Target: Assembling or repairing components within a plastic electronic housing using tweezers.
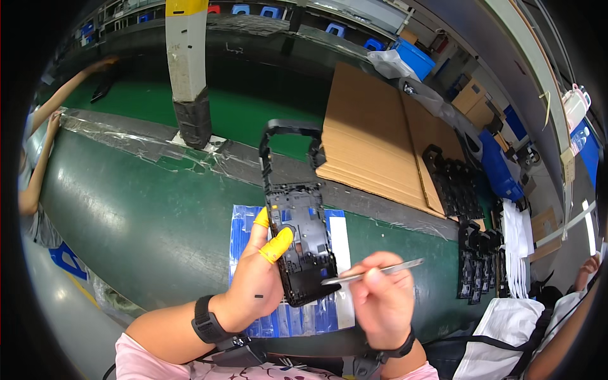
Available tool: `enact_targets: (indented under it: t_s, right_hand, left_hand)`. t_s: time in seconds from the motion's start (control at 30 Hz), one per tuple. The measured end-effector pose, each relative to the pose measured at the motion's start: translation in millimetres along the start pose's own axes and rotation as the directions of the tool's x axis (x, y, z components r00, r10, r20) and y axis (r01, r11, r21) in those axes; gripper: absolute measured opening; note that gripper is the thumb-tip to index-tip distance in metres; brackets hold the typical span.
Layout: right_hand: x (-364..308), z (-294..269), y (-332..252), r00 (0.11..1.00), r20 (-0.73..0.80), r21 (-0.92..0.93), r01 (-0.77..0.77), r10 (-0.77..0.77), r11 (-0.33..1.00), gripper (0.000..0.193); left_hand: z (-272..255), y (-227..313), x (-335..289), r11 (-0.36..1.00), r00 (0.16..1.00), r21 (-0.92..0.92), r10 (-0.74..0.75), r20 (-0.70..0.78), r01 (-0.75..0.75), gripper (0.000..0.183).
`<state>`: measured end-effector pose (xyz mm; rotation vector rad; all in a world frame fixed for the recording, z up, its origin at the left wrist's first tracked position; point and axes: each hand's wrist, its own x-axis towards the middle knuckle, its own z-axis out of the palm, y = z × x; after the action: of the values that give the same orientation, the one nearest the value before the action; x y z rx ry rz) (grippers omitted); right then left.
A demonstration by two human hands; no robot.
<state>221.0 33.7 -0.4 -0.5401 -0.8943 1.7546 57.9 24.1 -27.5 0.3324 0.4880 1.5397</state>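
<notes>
My left hand (253,278), with yellow finger cots on its thumb and a finger, grips a black plastic housing (307,231) by its left edge. The housing is held tilted, its inner side facing me, and an open loop-shaped frame (291,126) forms its far end. My right hand (385,301) pinches a slim grey metal tool (405,265), which looks like tweezers. The tool's left tip lies over the housing's near right corner; whether it touches cannot be made out. Beneath both hands is a blue mat (244,234) with a white strip (342,272) along its right side.
Several black housings (478,263) stand at the right, with more (449,183) on a cardboard sheet (370,133). A taped pillar (188,76) rises beyond the green table (139,202). Another person's arms (44,152) reach in at the left; a person's arm (563,342) shows at lower right.
</notes>
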Motion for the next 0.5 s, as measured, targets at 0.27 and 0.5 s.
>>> enact_targets:
  t_s: [0.27,0.5]
  right_hand:
    - [8.6,-6.6,-7.9,0.997,-0.076,-0.272,0.007,-0.029,0.962,0.017]
    - [-18.7,16.3,15.4,0.994,-0.060,-0.225,-0.098,0.086,0.969,0.017]
  left_hand:
    - [0.4,-1.4,-1.7,0.989,0.987,0.003,-0.146,0.070,0.146,0.043]
    - [5.5,0.1,-1.8,0.997,0.996,0.019,-0.079,0.042,0.078,0.041]
